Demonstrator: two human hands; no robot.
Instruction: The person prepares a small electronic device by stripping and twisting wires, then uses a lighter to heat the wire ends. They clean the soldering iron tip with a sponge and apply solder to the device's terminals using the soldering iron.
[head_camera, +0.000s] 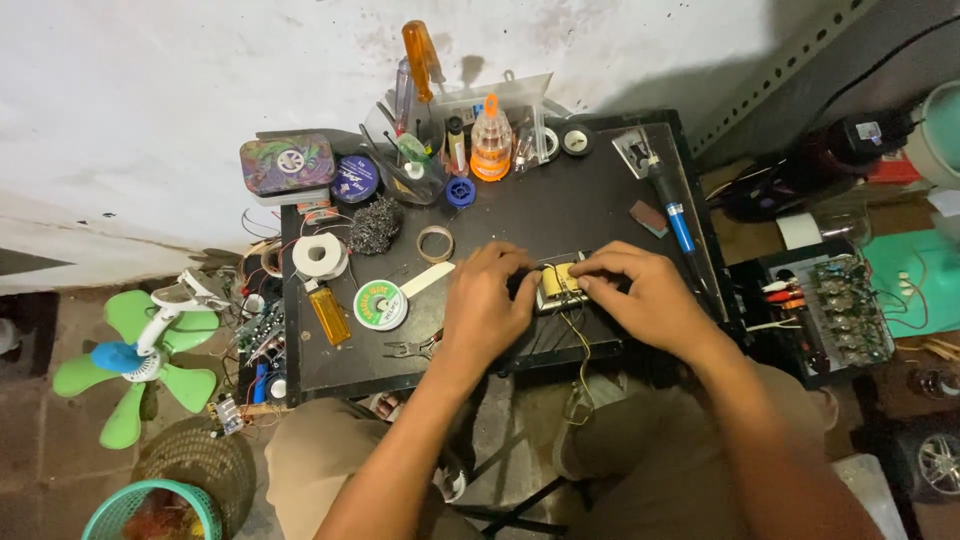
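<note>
Both my hands rest on a small black work table (560, 215) and grip one small part between them. It is a little transformer (558, 284) with yellow tape and a metal core, and thin wires (580, 350) trail from it toward my lap. My left hand (487, 300) closes on its left side. My right hand (640, 290) closes on its right side, fingertips on top. Most of the part is hidden by my fingers.
A soldering iron with a blue handle (673, 212) lies right of my hands. Solder spool (380, 304), yellow lighter (329, 315), white tape roll (320, 255), steel wool (376, 222) and tweezers (410, 348) lie left. Tool cups (440, 165) stand at the back. A green fan (140, 350) and circuit board (845, 310) flank the table.
</note>
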